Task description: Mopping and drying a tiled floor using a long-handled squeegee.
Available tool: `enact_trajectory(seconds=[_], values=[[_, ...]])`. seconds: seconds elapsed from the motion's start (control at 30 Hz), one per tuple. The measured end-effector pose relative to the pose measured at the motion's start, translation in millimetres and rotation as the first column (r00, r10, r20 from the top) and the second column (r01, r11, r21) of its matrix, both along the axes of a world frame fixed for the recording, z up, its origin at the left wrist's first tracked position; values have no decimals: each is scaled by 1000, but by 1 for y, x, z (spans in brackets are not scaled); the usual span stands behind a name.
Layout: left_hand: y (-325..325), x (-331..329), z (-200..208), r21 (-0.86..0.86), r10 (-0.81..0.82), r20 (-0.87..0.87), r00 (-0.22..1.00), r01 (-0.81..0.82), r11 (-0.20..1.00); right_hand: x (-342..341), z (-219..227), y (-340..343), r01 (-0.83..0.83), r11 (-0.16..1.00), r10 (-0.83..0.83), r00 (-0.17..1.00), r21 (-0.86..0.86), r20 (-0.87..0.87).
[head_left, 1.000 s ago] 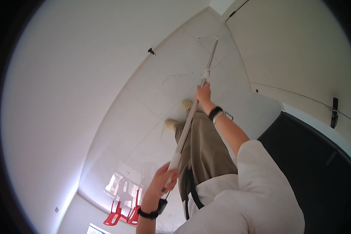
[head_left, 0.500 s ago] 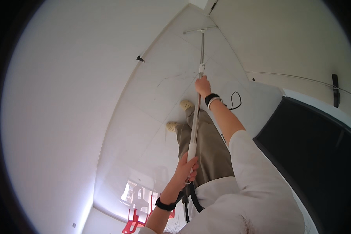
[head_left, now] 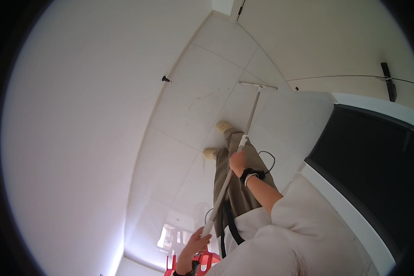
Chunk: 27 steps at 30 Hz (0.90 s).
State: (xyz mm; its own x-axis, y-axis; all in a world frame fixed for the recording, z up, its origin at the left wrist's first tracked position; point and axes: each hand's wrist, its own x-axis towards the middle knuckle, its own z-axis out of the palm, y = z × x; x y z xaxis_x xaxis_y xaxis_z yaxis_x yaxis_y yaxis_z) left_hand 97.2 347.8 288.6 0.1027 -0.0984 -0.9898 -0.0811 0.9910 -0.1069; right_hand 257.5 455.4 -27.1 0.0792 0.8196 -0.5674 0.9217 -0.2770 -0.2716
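On my feed: a long-handled squeegee in pale metal and white plastic (head_left: 252,112), slanting across the front of the wearer's legs. Its thin white crossbar (head_left: 258,85) sits at the far end over pale glossy floor tiles (head_left: 216,48); too small for me to call whether the blade touches.

Right bare hand (head_left: 238,163) is wrapped round the shaft just behind the white plastic joint collar (head_left: 243,142). Left bare hand (head_left: 198,242) is curled round the near end. Wide spacing, so my read: right guides and bears down, left steers from the butt. The slant probably keeps the shaft off the body.

Around the squeegee: olive-brown cloth trousers (head_left: 244,201) beneath the shaft; two cream perforated clogs (head_left: 224,126) left of it, feet apart, presumably for balance. Thin dark looped cord (head_left: 274,162) right of it, looks slack, likely for arm freedom. Faint dark marks (head_left: 205,96) left of the crossbar.

Further out: small black stub (head_left: 165,79) left of the squeegee, at the foot of the smooth white wall (head_left: 78,138); wide cream panel (head_left: 308,41) beyond its crossbar; large flat black panel (head_left: 372,147) well right. Red plastic chair (head_left: 210,255) partly visible by its near end.
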Motion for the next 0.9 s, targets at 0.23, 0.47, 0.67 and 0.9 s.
enact_trajectory(seconds=[0.23, 0.47, 0.67, 0.9], values=[[80, -37, 20, 168, -469, -250, 847, 515, 841, -52, -61, 31, 679, 705, -670, 542, -206, -508], [174, -5, -52, 386, -545, -77, 835, 529, 756, 85, -244, 137, 96, 994, -75, 948, 52, -310], [124, -41, -48, 253, -640, -324, 697, 716, 651, -38, -91, 86, -513, 853, 517, 856, 93, -22], [31, -68, 5, 213, -685, -272, 676, 736, 642, -47, 4, -3, -528, 846, 530, 848, -80, 5]])
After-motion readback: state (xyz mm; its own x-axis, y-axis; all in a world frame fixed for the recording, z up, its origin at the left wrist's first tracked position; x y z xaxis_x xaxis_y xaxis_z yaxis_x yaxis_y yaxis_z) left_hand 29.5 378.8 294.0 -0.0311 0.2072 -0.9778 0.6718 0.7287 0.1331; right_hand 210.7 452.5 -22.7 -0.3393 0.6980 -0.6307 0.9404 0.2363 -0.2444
